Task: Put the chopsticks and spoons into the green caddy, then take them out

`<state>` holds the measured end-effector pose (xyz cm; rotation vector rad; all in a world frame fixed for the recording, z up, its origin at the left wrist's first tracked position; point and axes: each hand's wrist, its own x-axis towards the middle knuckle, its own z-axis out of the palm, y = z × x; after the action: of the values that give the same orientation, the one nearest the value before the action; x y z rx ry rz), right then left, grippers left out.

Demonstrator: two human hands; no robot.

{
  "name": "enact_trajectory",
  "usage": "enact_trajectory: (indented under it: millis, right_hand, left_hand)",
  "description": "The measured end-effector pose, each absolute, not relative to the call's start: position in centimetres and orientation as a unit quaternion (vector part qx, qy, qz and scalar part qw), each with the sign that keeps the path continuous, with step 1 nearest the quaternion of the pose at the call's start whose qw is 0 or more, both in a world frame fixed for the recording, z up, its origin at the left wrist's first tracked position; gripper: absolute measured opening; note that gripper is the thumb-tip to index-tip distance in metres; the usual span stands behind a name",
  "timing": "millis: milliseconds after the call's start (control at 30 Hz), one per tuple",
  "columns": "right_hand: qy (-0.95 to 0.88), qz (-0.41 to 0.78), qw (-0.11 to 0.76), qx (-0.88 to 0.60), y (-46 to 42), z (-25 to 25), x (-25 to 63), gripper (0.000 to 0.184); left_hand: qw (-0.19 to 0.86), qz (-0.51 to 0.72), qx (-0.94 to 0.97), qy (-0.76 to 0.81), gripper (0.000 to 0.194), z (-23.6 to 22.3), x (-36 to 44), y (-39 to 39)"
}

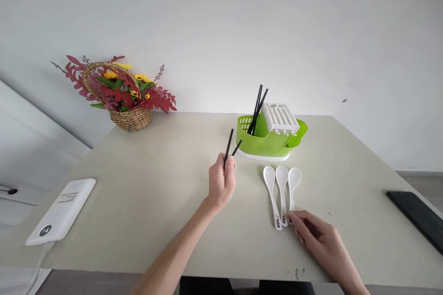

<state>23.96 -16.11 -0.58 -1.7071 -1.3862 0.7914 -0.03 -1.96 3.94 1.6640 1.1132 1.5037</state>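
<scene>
My left hand is closed round two black chopsticks, whose ends stick up and splay apart above the fist. Three white spoons lie side by side on the table, bowls pointing away from me. At the handle end of the rightmost spoon, my right hand has thumb and fingers pinched together, covering part of that handle. Behind the spoons stands a green cutlery holder with a white slotted top. Several black chopsticks lean in its left compartment.
A wicker basket of red leaves and yellow flowers stands at the back left. A white power bank with a cable lies at the left edge of the table. Over on the right is a black phone. A wall borders the back.
</scene>
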Motion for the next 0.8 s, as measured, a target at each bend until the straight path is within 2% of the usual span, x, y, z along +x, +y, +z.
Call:
enact_trajectory:
  millis: [367,633,800]
  right_hand:
    - [-0.543,0.333,0.391,-0.664,-16.1,-0.4,24.0,0.046]
    - [-0.552,0.352,0.406,-0.638,-16.2,-0.1,24.0,0.045]
    - [-0.535,0.357,0.455,-0.616,-16.4,0.2,23.8,0.037]
  left_hand:
    - [0.319,0.469,0.711,0.415,0.039,3.1,1.1,-2.1]
    - [0.146,0.408,0.834,0.343,0.015,1.3,1.5,-3.0]
    - [0.077,0.377,0.876,0.29,0.009,0.5,2.0,-3.7]
